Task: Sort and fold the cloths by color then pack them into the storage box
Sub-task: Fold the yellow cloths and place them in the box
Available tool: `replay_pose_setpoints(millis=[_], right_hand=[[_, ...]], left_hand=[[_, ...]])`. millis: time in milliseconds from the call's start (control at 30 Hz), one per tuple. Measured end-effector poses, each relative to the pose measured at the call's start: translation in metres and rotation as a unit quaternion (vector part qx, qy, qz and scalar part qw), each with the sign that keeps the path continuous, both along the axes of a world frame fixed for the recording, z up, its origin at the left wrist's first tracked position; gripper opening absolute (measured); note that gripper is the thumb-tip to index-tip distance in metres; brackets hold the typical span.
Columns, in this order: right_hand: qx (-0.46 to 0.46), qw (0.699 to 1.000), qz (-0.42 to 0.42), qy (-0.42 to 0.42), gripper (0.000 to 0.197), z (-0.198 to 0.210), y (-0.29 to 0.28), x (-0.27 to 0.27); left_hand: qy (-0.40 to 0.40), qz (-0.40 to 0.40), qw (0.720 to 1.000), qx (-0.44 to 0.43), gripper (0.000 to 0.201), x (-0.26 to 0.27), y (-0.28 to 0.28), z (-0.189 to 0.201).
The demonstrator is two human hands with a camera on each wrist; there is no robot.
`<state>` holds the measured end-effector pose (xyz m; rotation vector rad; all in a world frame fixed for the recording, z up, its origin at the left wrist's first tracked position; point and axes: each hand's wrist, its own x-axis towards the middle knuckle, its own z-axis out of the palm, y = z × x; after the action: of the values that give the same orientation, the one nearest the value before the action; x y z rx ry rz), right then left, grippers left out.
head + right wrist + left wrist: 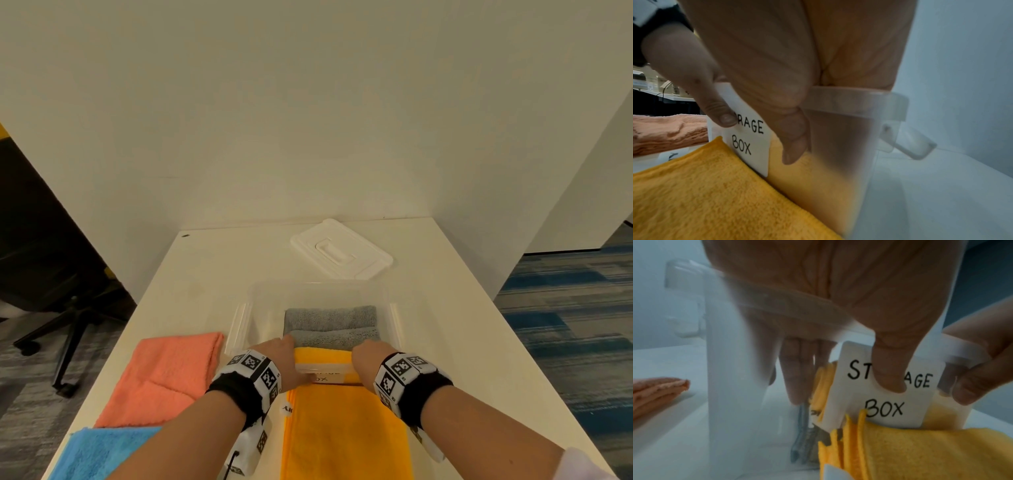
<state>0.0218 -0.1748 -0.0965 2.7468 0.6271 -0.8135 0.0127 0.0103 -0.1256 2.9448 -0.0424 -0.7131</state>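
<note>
The clear storage box (394, 310) stands mid-table with its white label (885, 410) facing me. Folded grey cloths (330, 325) lie at its far side and a folded yellow cloth (323, 356) sits against the near wall. My left hand (287, 356) and right hand (365, 359) straddle that near wall at the yellow cloth's two ends. Their fingers reach down inside. The left thumb (890, 369) and right thumb (795, 141) press on the outside, pinching the wall. Another yellow cloth (346, 431) lies flat on the table just in front of the box.
A folded coral cloth (164, 380) lies left of the box, with a blue cloth (92, 452) at the near left corner. The white lid (340, 248) rests behind the box. White partition walls close the back and right; an office chair (68, 308) stands off the left edge.
</note>
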Motion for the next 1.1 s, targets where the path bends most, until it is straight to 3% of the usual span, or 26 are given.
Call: replay_pose_setpoints(millis=[100, 167, 267, 367, 433, 500, 567, 700, 833, 967, 1100], right_hand=[[0.008, 1.0, -0.005, 0.001, 0.025, 0.001, -0.001, -0.002], [0.012, 1.0, -0.003, 0.004, 0.026, 0.002, -0.002, -0.002], [0.01, 1.0, 0.007, 0.003, 0.026, 0.002, -0.004, -0.002], [0.015, 1.0, 0.009, 0.0, 0.025, -0.002, -0.008, -0.002], [0.032, 0.999, -0.006, -0.01, 0.044, -0.004, -0.014, -0.002], [0.086, 0.996, -0.02, -0.024, 0.07, -0.003, -0.022, 0.001], [0.165, 0.983, -0.039, -0.064, 0.082, -0.001, -0.033, 0.006], [0.246, 0.941, -0.167, -0.162, 0.047, -0.005, -0.047, 0.018], [0.31, 0.907, -0.278, -0.054, 0.075, -0.018, -0.05, 0.021], [0.368, 0.875, -0.315, -0.019, 0.082, -0.023, -0.049, 0.021], [0.385, 0.869, -0.312, -0.015, 0.081, -0.028, -0.051, 0.021]], left_hand=[[0.029, -0.017, 0.999, -0.018, 0.052, 0.003, 0.001, 0.004], [0.041, -0.02, 0.998, -0.035, 0.05, 0.003, 0.002, 0.007], [0.083, -0.001, 0.993, -0.082, 0.064, 0.006, 0.004, 0.009], [0.133, 0.041, 0.98, -0.139, 0.093, 0.012, 0.007, 0.015], [0.158, 0.087, 0.965, -0.189, 0.11, 0.02, 0.012, 0.02], [0.172, 0.172, 0.936, -0.254, 0.1, 0.031, 0.02, 0.02], [0.154, 0.243, 0.92, -0.265, 0.096, 0.045, 0.027, 0.017], [0.105, 0.263, 0.942, -0.182, 0.078, 0.074, 0.024, 0.019], [0.08, 0.191, 0.975, -0.077, 0.043, 0.097, 0.017, 0.027], [0.15, 0.058, 0.986, 0.051, 0.011, 0.116, 0.016, 0.02], [0.165, -0.05, 0.97, 0.172, 0.02, 0.13, 0.005, 0.012]])
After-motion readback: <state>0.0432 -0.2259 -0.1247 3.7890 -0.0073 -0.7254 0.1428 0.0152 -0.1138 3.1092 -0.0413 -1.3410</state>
